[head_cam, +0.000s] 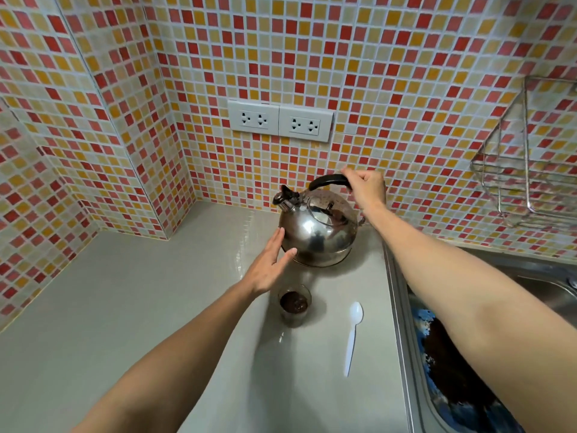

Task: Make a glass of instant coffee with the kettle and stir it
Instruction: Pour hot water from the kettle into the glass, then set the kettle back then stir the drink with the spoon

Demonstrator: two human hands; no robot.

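Steel kettle (pixel 317 228) stands on the grey worktop (pixel 156 307) below 2 wall sockets (pixel 280 120), spout to the left. The right hand (pixel 367 186) is closed round the rear end of its black handle (pixel 327 180). The left hand (pixel 271 264) is spread flat, fingertips touching the kettle's lower left side. Just in front of the kettle sits a glass (pixel 294 304) with dark coffee in it. A white spoon (pixel 352 335) lies on the worktop right of the glass, near the sink (pixel 530 276) edge.

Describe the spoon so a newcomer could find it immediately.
Start at the steel kettle by the tiled wall, then come forward past the small glass of dark coffee. Right of it, beside the sink's rim, lies the spoon: white, flat, untouched.
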